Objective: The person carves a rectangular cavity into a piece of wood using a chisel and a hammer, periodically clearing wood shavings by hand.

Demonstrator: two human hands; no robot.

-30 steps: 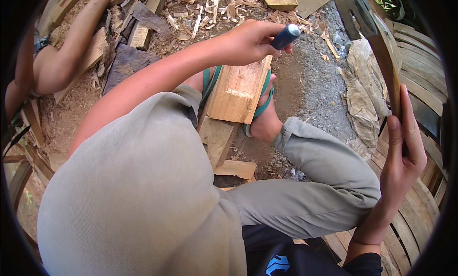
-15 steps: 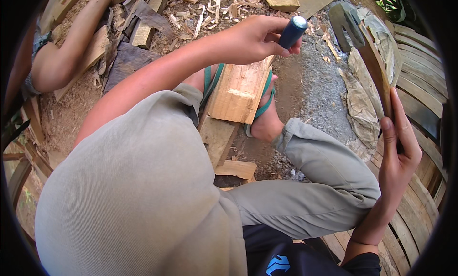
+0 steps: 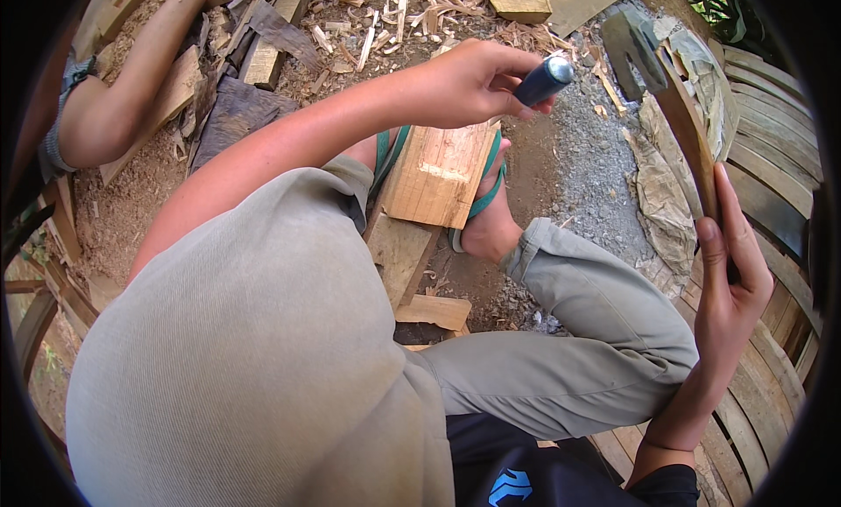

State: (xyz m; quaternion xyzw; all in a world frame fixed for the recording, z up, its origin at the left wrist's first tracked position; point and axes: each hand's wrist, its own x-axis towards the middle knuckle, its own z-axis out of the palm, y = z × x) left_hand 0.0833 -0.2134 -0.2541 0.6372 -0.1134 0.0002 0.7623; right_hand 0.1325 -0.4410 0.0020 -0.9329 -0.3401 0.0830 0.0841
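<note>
Head: forked hammer, wooden shaft

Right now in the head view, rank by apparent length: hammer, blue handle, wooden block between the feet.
1. Hammer
2. Wooden block, far end hidden
3. Blue handle, partly inside the left hand
Nearness may exaggerate the hammer.

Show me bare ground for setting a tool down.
Most open: the gravel strip between the sandaled right foot and the crumpled sheet. Crowded: wood shavings beyond the left hand, planks and dark bark to its left.
</note>
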